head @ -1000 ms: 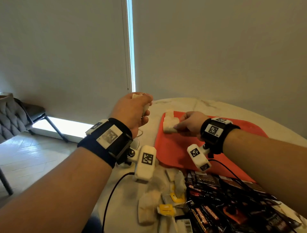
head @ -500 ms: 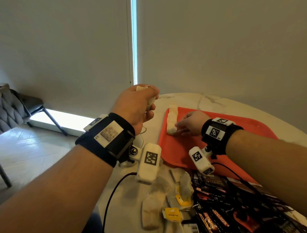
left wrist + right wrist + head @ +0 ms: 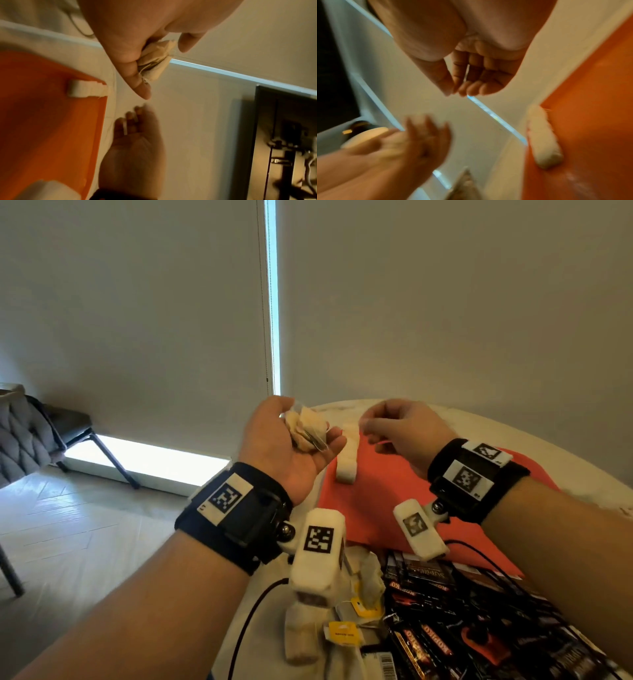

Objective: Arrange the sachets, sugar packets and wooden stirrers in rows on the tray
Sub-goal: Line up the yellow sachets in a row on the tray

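Hands hover over the far left corner of the tray (image 3: 394, 494), a little apart from each other and both raised off the table (image 3: 534, 436). The left hand (image 3: 291, 446) is turned palm up with its fingers curled round a crumpled bunch of pale tea bags (image 3: 308, 428); the left wrist view shows that bunch (image 3: 156, 63) squeezed between thumb and fingers with a thin string trailing from it. The right hand (image 3: 404, 426) is beside it, fingers bent loosely and thumb tip close to the fingertips; the right wrist view shows the fingers (image 3: 471, 86) relaxed, and a thin pale sliver shows between them, too blurred to tell what it is or whether it is pinched. On the red tray, along its left edge, lies a short row of white bags (image 3: 346, 460), overlapping one another in a line that runs away from the person; it is just below and between the two hands, touched by neither. Nearer the person, off the tray, more loose tea bags with yellow tags (image 3: 342, 635) lie on the table beside a heap of dark sachets (image 3: 445, 645) with red lettering. Black straps with printed markers sit on both wrists, each carrying a white camera block. A grey chair (image 3: 20, 436) stands on the floor at the far left.
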